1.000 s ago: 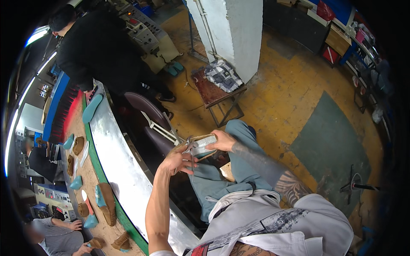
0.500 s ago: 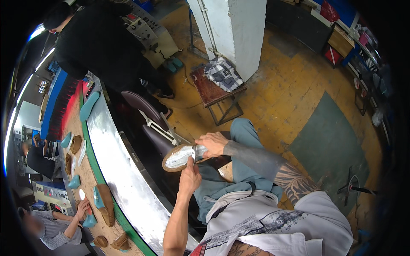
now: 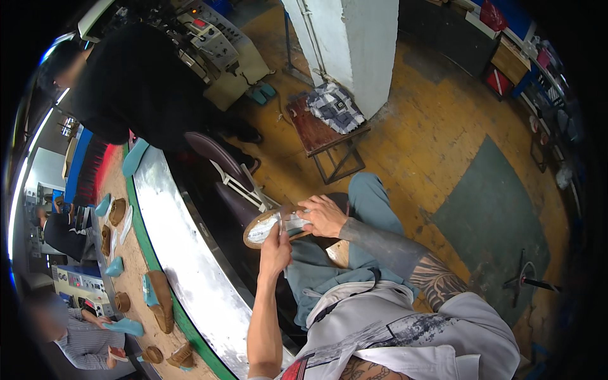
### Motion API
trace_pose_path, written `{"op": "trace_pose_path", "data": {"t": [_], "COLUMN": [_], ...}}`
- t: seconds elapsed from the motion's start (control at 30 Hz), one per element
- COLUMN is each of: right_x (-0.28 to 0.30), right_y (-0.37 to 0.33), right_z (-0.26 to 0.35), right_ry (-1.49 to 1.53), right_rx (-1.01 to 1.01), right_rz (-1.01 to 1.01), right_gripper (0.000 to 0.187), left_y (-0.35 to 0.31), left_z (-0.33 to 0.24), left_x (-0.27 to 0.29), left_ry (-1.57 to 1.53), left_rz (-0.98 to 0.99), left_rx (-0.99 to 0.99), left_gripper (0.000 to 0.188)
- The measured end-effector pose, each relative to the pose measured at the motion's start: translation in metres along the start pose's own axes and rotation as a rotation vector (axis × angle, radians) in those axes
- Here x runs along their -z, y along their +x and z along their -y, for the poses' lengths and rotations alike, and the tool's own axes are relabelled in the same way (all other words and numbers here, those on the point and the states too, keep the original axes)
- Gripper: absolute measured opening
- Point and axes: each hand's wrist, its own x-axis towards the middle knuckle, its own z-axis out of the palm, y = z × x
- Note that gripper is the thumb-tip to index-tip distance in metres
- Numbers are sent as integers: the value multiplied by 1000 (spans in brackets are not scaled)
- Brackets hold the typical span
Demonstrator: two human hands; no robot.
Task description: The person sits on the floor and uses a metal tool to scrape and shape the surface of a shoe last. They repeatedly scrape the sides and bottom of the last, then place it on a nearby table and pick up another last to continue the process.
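Note:
A brown shoe on a last is turned sole up over my lap, its underside covered by a whitish insole. My right hand is closed round one end of it. At the middle of the sole is my left hand, its fingers bent in a pinch. A thin, blurred thing stands up from those fingers, too unclear to name. Below the shoe are my legs in grey-blue trousers.
On my left, a metal-edged bench carries brown shoe uppers and teal lasts. Across it, a person handles a teal last. Another person in black stands near a brown chair. Ahead, a low table holds checked cloth.
My left hand has shifted slightly along the sole, with its fingers more upright. Across the bench, the person has lifted a teal last. The person in black has moved a little.

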Motion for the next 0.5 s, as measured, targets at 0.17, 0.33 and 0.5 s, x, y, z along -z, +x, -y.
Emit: {"op": "trace_pose_path", "data": {"t": [0.17,0.33,0.5], "right_x": [8,-1,-13], "right_y": [23,66,65], "right_z": [6,19,23], "right_ry": [-36,13,-2], "right_rx": [-48,-68,-86], "right_rz": [176,380,372], "right_gripper": [86,107,112], "left_y": [-19,-4,18], "left_z": [31,52,57], "left_x": [20,11,9], "left_ry": [-588,-1031,-935], "left_rz": [65,239,193], "left_rx": [23,65,93], "left_gripper": [37,37,32]}}
